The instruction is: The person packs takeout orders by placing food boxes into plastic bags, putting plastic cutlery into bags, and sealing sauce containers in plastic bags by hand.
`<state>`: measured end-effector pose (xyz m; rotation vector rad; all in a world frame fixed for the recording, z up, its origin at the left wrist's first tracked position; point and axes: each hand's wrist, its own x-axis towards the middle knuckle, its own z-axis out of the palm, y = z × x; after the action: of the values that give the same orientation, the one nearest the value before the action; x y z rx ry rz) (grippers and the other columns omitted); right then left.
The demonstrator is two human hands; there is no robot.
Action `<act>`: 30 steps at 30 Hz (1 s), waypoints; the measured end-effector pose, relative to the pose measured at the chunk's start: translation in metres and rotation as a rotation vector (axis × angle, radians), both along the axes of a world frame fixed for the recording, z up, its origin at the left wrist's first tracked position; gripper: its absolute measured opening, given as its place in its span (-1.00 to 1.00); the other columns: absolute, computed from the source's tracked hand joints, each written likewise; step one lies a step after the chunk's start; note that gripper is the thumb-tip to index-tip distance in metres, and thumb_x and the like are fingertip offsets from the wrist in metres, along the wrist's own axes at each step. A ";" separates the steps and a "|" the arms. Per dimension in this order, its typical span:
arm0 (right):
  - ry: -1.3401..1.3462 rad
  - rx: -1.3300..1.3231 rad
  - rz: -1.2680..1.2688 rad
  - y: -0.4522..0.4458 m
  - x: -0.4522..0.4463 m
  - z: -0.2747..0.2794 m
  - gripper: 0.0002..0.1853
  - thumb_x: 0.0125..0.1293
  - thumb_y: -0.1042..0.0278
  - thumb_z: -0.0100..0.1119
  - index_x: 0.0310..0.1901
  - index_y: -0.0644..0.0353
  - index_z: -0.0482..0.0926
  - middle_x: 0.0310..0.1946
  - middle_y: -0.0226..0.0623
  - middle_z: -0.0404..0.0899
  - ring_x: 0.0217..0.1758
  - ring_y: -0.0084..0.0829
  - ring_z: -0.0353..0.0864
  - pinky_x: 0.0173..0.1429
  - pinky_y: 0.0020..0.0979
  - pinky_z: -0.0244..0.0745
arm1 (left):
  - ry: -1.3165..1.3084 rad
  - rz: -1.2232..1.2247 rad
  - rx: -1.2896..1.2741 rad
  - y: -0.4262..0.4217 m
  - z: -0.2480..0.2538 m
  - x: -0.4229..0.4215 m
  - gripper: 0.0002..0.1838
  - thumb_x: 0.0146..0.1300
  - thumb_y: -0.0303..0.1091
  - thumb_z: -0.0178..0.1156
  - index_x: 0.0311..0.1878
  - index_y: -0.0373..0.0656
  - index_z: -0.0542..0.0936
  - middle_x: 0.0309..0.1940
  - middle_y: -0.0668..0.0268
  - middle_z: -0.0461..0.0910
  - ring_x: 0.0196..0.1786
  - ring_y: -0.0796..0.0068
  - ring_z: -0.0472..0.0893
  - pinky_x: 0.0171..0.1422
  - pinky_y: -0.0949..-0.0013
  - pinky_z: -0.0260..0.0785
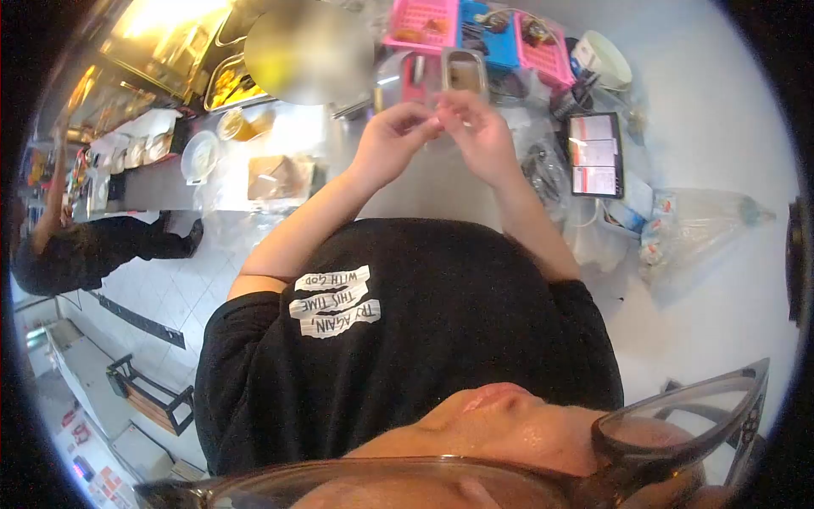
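Both hands up over the work counter, fingertips together: left hand (397,140) meets right hand (482,140). Whether they pinch anything small, cannot tell. Nearest container: metal tin (464,72), just beyond the fingertips, something brownish inside, its near edge partly hidden by the right hand.

Further back, a row of baskets. Left pink basket (424,24): reddish-brown bits. Blue basket (492,34): dark items, unclear. Right pink basket (544,49): dark items too. White bucket (606,59) at the row's right end, contents not made out.

Left side: metal tray (233,85) of yellow food pieces, partly covered by a blurred round patch (309,51). Nearer, a tub (235,125) with something yellowish-brown, a pale bowl (201,157), a brown box (275,176).

Right: lit screen (593,153), plastic bag (704,229). Far left, another person (93,246), dark clothes.
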<state>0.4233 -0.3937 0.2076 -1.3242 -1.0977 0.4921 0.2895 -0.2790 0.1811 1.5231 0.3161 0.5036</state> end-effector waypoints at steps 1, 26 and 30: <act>0.009 0.006 -0.051 0.018 -0.020 -0.001 -0.78 0.32 0.32 0.27 -0.07 0.23 0.62 -0.22 -0.33 0.65 -0.21 -0.54 0.58 -0.11 -0.46 0.47 | -0.025 0.099 0.067 0.013 -0.001 -0.019 -0.58 0.26 -0.32 0.33 0.11 -0.27 0.47 -0.07 0.21 0.58 -0.02 0.44 0.58 0.07 0.37 0.47; -0.164 -0.313 0.104 0.119 -0.240 -0.009 -0.91 0.32 0.55 0.18 -0.36 0.33 0.52 -0.47 -0.42 0.52 -0.39 -0.64 0.40 -0.29 -0.55 0.31 | 0.283 -0.284 -0.394 0.162 -0.005 -0.253 -0.78 0.26 -0.09 0.35 -0.30 -0.03 0.69 -0.43 0.52 0.59 -0.42 0.78 0.42 -0.40 0.57 0.25; -0.230 -0.275 -0.114 0.097 -0.223 -0.015 -0.89 0.34 0.53 0.14 -0.37 0.31 0.51 -0.50 -0.44 0.48 -0.41 -0.66 0.39 -0.31 -0.57 0.30 | 0.122 -0.141 -0.029 0.171 -0.016 -0.241 -0.75 0.27 -0.13 0.33 -0.32 -0.13 0.66 -0.45 0.50 0.60 -0.42 0.80 0.48 -0.40 0.61 0.30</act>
<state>0.2008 -0.2971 0.1925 -1.7079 -1.1627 0.4234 0.0486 -0.1079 0.1651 1.5387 0.3064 0.2944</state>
